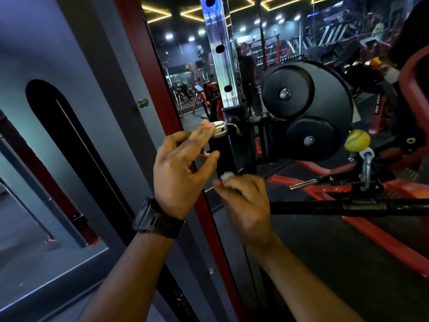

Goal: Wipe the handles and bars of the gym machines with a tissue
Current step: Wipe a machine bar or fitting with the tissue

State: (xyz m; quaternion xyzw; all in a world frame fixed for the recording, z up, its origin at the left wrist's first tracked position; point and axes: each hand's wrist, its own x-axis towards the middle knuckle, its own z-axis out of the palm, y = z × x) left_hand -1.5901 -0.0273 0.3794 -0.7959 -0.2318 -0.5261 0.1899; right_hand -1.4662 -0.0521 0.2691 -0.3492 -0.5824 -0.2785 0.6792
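Note:
My right hand point(243, 201) pinches a small crumpled white tissue point(225, 177) between its fingertips, just below a black handle point(221, 154) with a chrome end cap point(219, 129) on the cable machine's carriage. My left hand point(183, 166), with a black watch on the wrist, hovers beside that handle with its fingers spread and relaxed, fingertips close to the chrome cap. A chrome upright bar point(220, 54) with black holes rises above the carriage. A long black bar point(348, 206) runs to the right from behind my right hand.
Black pulley covers point(308, 110) sit to the right of the carriage, with a yellow-green ball point(357, 140) and a carabiner point(366, 168) below them. A red-edged grey frame panel point(92, 112) fills the left. Red machine frames point(371, 233) lie on the dark floor.

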